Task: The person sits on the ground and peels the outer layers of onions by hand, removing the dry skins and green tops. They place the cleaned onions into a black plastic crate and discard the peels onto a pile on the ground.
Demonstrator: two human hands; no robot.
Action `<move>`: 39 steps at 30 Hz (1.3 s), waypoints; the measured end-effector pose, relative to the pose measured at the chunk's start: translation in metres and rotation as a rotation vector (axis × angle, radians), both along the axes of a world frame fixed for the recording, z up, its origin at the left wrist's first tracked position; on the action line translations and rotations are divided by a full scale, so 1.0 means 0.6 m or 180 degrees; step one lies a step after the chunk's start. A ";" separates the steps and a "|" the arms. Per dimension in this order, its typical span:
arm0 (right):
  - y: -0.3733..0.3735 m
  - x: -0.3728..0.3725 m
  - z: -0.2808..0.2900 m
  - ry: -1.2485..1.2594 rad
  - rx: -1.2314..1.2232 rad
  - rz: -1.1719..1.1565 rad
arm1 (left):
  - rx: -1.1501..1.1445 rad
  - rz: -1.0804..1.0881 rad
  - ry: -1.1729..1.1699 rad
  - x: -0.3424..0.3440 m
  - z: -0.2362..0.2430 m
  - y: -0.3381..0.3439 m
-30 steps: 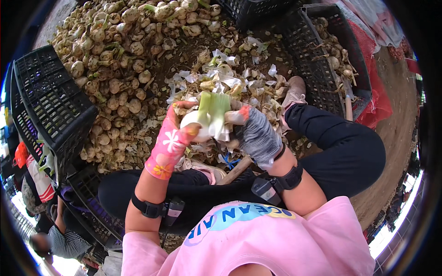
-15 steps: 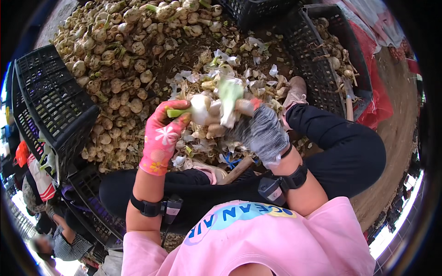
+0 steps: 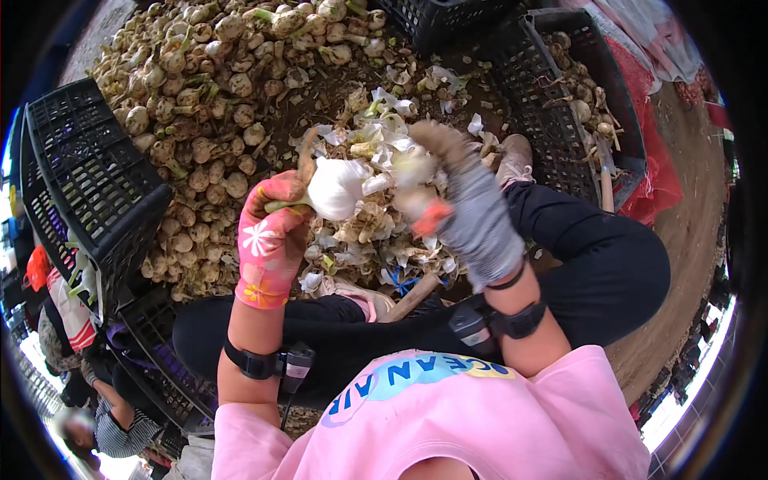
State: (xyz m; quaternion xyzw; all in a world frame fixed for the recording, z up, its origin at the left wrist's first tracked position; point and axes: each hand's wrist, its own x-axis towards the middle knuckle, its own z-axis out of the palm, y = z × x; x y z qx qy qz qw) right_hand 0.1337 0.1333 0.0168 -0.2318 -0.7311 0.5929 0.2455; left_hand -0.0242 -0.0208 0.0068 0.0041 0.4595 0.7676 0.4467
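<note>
A clean white garlic bulb [image 3: 337,189] hangs over the heap of skins, its green stem pinched in my left hand [image 3: 270,228], which wears a pink flowered glove. A brown strip of skin [image 3: 307,156] sticks up beside the bulb. My right hand [image 3: 468,196], in a grey glove with brown fingers, is to the right of the bulb and apart from it. Its fingers and thumb are spread and blurred by motion. Between them shows a pale smeared piece of garlic skin [image 3: 414,168], seemingly loose. Peeled skins [image 3: 384,128] lie beneath both hands.
A large pile of unpeeled garlic [image 3: 212,152] spreads at the far left. Black crates stand at the left [image 3: 96,176] and far middle [image 3: 444,20]; another crate [image 3: 544,120] at right holds garlic. A wooden handle [image 3: 412,296] lies by my legs. Another person [image 3: 120,416] sits lower left.
My right hand has moved away from the bulb and its fingers have spread, with the leafy green-white skin coming off. The bulb now shows clean white, and my left hand has shifted slightly left.
</note>
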 end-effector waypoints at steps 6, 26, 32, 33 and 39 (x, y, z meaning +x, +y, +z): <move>-0.055 -0.020 -0.026 -0.0227 -0.1093 0.0271 | -0.0181 -0.0386 0.1534 0.009 -0.020 -0.004; -0.047 -0.029 -0.025 -0.0011 0.0154 0.0026 | -0.0253 -0.0160 -0.0749 0.022 -0.003 -0.002; -0.035 -0.014 -0.038 0.0215 -0.2264 -0.0093 | -0.0200 -0.0338 -0.0671 0.020 -0.007 -0.007; -0.039 -0.020 -0.026 0.0235 -0.2153 -0.0022 | -0.0235 -0.0367 -0.0582 0.018 -0.008 -0.007; -0.046 -0.013 -0.010 -0.0083 -0.1735 0.0106 | -0.0445 -0.0699 0.0122 0.014 0.001 -0.011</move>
